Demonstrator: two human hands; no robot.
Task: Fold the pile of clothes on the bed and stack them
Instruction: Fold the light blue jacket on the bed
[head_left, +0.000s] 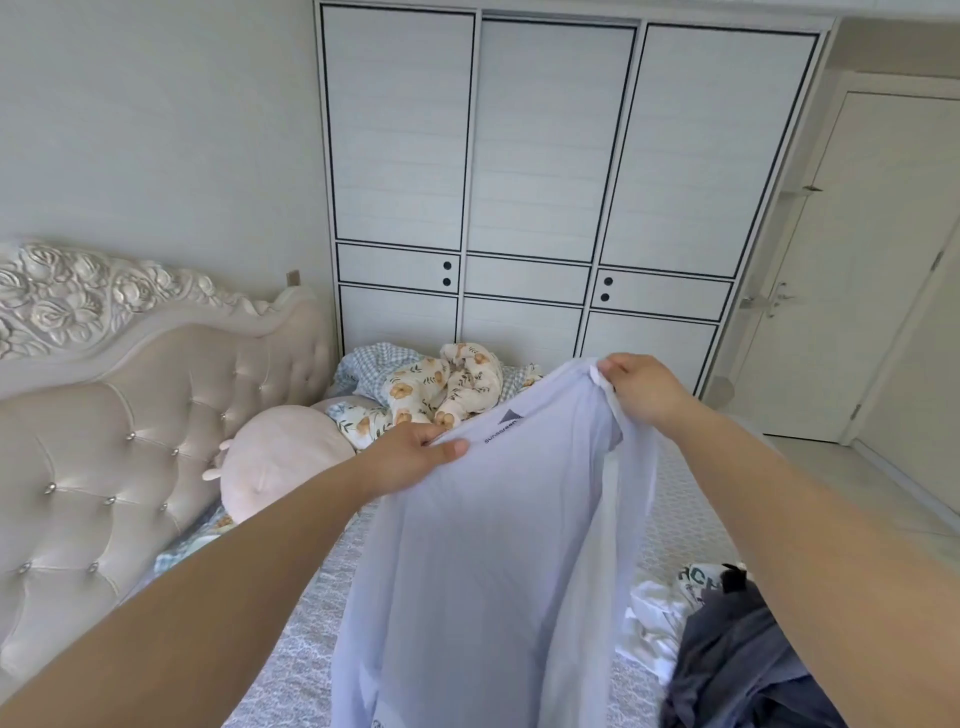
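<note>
A thin pale lilac garment (488, 561) with a small dark logo near its top hangs in the air above the bed (301, 644). My left hand (415, 454) pinches its upper left edge. At the upper right corner my right hand (641, 387) grips the cloth, higher and farther away than the left. The garment drapes down out of the frame's bottom. At the lower right lies the pile of clothes (727, 660), with white pieces and a dark blue-grey one, partly hidden by my right forearm.
A floral quilt (447, 389) is bunched at the far side of the bed beside a round pink cushion (280, 465). The tufted headboard (114, 431) stands at the left. A white wardrobe (550, 171) fills the far wall, and a door (852, 291) is at the right.
</note>
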